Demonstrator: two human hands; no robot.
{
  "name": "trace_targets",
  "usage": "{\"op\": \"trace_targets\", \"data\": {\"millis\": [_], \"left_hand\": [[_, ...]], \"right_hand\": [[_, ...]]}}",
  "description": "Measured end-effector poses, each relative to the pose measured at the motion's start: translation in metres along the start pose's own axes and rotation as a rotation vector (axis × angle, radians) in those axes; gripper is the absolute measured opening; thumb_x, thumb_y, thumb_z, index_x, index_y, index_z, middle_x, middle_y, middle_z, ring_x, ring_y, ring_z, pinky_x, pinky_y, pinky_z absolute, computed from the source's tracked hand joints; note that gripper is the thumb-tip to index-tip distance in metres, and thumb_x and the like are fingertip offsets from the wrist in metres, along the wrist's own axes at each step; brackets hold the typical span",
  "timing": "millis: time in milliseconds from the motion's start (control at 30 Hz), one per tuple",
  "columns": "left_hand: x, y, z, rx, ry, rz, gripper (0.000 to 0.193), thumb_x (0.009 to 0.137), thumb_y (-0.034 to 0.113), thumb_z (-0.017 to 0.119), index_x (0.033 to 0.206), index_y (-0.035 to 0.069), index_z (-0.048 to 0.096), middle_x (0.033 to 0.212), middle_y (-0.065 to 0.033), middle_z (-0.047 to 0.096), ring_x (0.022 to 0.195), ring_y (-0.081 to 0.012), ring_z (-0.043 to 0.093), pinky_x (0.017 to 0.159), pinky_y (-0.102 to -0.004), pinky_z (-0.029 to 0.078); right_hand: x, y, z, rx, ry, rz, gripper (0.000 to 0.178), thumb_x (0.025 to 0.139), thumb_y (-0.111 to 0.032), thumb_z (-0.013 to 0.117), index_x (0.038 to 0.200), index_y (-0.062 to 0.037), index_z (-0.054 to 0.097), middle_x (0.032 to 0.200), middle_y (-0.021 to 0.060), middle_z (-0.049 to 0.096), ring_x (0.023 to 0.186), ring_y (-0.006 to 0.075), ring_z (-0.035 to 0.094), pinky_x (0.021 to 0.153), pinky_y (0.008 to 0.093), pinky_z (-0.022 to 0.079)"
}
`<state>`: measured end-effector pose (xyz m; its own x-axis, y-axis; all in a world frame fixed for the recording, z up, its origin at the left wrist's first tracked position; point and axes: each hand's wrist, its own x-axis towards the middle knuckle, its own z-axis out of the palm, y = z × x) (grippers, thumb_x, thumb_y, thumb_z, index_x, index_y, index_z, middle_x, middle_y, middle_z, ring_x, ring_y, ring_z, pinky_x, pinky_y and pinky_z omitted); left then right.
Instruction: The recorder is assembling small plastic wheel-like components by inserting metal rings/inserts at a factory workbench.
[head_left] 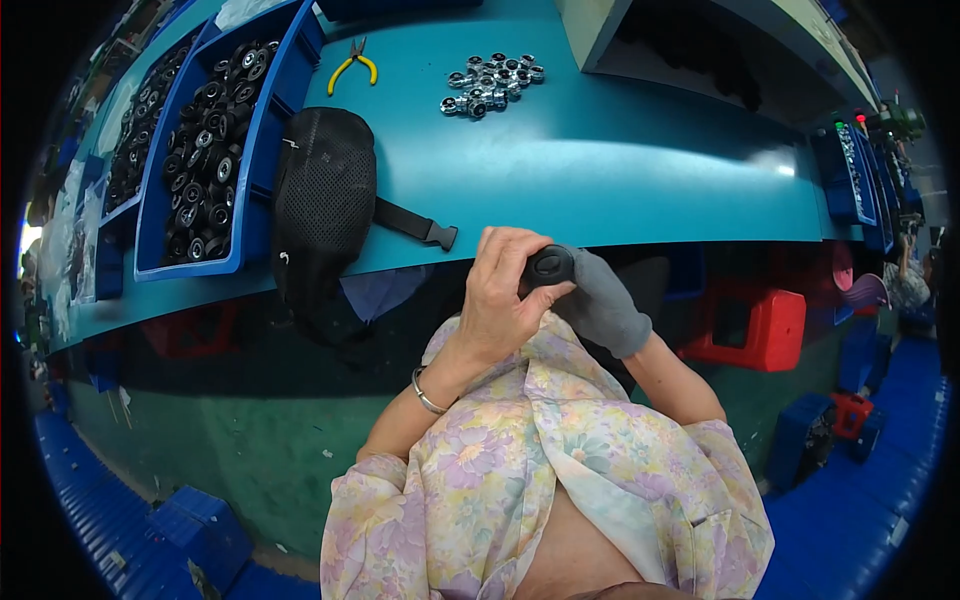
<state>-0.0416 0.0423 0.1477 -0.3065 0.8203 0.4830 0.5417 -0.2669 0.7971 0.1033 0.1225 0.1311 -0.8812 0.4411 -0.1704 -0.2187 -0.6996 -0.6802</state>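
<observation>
Head view: my bare left hand had its thumb and fingers clamped on one black round part, held just off the near edge of one teal table. My grey-gloved right hand met the part's other side; its fingertips were hidden, so I cannot tell whether they gripped. On the tabletop lay one pair of yellow-handled pliers, one black mesh pouch with one strap, and one cluster of shiny metal parts, over a dozen, overlapping too much to count exactly. Two blue bins of black wheels stood at the left.
</observation>
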Motion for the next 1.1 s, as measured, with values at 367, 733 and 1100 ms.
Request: {"op": "trace_targets", "data": {"millis": [367,733,1100], "left_hand": [[-0.01,-0.003,-0.004,0.231,-0.113,-0.085,0.044,0.068,-0.004,0.071,0.109,-0.002,0.056,0.088,-0.016,0.054,0.082,-0.0359,0.057,0.071,-0.0421,0.047],[-0.007,-0.006,-0.008,-0.016,-0.056,-0.087,0.059,0.064,-0.004,0.078,0.119,0.003,0.058,0.106,-0.0122,0.057,0.082,-0.0234,0.061,0.069,-0.0307,0.052],[-0.008,-0.028,-0.027,-0.17,0.125,-0.318,0.043,0.075,-0.007,0.072,0.115,-0.003,0.058,0.106,-0.0114,0.059,0.087,-0.017,0.064,0.073,-0.028,0.057]], "right_hand": [[0.005,-0.029,0.042,-1.343,0.279,-0.308,0.038,0.074,-0.015,0.075,0.104,-0.0022,0.057,0.086,0.0127,0.058,0.082,0.024,0.062,0.073,0.0314,0.051],[0.013,-0.023,0.025,-0.816,0.301,-0.018,0.026,0.08,-0.011,0.067,0.099,0.004,0.058,0.092,0.0077,0.066,0.077,0.0094,0.061,0.068,0.026,0.051],[0.099,-0.053,-0.017,-1.242,0.361,-0.291,0.021,0.085,-0.011,0.064,0.104,-0.0006,0.063,0.084,0.0085,0.062,0.074,0.0153,0.058,0.068,0.0307,0.047]]}}
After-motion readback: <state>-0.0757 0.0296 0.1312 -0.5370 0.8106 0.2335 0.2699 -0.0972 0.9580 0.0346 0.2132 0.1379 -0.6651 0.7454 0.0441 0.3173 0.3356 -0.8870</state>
